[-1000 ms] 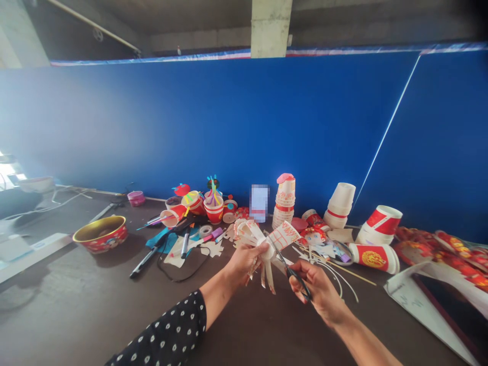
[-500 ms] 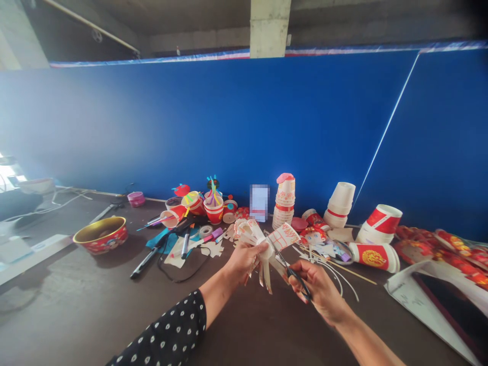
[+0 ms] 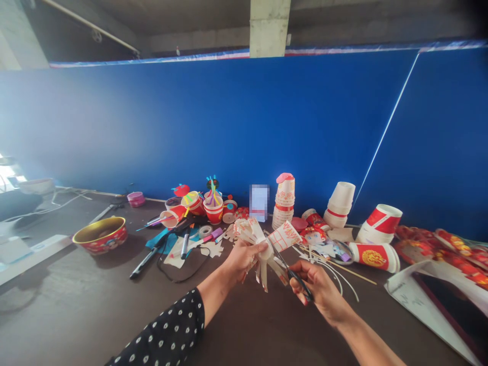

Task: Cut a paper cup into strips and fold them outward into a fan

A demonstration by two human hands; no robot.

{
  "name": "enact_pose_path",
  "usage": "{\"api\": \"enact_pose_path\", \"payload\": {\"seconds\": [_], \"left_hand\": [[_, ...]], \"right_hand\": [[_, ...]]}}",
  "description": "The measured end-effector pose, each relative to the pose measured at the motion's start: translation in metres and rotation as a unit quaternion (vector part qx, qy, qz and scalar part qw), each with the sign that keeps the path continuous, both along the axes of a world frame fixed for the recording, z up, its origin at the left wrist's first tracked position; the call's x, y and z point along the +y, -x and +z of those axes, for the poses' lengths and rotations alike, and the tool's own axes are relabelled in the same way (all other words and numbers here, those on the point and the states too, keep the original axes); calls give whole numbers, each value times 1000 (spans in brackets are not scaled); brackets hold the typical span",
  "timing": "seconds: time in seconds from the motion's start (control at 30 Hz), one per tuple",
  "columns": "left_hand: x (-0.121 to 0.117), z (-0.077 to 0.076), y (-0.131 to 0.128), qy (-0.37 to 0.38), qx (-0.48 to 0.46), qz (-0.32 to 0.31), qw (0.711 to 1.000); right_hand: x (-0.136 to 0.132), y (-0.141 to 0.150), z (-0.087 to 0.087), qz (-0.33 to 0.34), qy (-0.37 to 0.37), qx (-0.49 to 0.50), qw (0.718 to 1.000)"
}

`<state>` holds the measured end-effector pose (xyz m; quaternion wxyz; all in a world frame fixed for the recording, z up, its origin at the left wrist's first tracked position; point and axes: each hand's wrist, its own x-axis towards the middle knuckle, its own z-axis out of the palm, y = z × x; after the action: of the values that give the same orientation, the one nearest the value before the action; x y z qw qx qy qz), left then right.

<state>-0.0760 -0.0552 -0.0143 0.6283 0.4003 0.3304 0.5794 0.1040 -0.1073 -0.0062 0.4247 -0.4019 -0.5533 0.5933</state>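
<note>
In the middle of the view, my left hand point(image 3: 244, 260) grips a paper cup point(image 3: 285, 237) whose wall is slit into strips. Several strips fan out to the left and hang below the fingers, while a wider uncut piece with red line drawings sticks out to the right. My right hand point(image 3: 314, 284) is closed round the handles of a pair of scissors point(image 3: 298, 283). Their blades point up and left and reach the cup between the uncut piece and the hanging strips. How far apart the blades are is hard to tell.
Stacked paper cups point(image 3: 283, 203) stand at the back, with more cups point(image 3: 375, 257) to the right. Left are a gold-rimmed red bowl point(image 3: 110, 239), a black marker point(image 3: 185, 242), clear tape point(image 3: 205, 232) and decorated cups point(image 3: 214, 210). A dark tablet point(image 3: 453, 310) lies at the right edge.
The uncut piece of the cup has turned and now shows a broader, more curved face. My left hand has shifted slightly left; the scissors stay nearly in place.
</note>
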Motion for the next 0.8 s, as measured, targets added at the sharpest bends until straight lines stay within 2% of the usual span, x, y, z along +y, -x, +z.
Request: {"api": "enact_pose_path", "payload": {"seconds": [0.8], "left_hand": [[2,3,6,-3,-1,-21,1000]], "right_hand": [[0,-2,1,15,13,9,1000]]}}
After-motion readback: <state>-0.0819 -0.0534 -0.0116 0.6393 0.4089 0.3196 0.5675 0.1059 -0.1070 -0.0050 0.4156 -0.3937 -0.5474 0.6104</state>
